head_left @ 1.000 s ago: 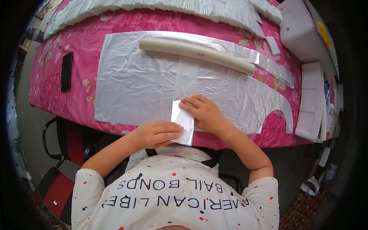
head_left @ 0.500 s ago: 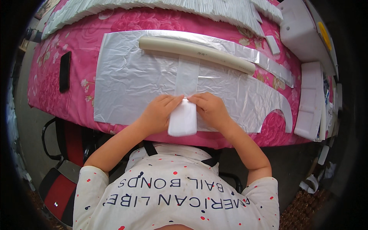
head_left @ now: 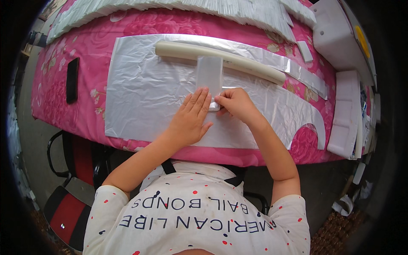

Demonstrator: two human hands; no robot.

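Note:
A clear plastic bag (head_left: 209,73) lies upright on a silvery plastic sheet (head_left: 140,97), its far end reaching over a long cream tube (head_left: 257,69). My left hand (head_left: 190,117) rests flat on the bag's near part, fingers stretched and pressed together, thumb apart. Beside it, my right hand (head_left: 237,106) pinches the bag's near right edge between thumb and fingers, where a shiny fold shows. The white content seen before is mostly hidden under my left hand.
A black phone (head_left: 72,80) lies at the left on the pink flowered cloth (head_left: 51,93). Long rows of stacked white packets (head_left: 178,5) line the far edge. White foam boxes (head_left: 342,114) stand at the right, near a small white block (head_left: 304,52). A red and black chair (head_left: 68,214) is at lower left.
The white near end of the bag no longer hangs toward me; the bag has moved away over the tube. My left hand has flattened on it, and my right hand has moved slightly away.

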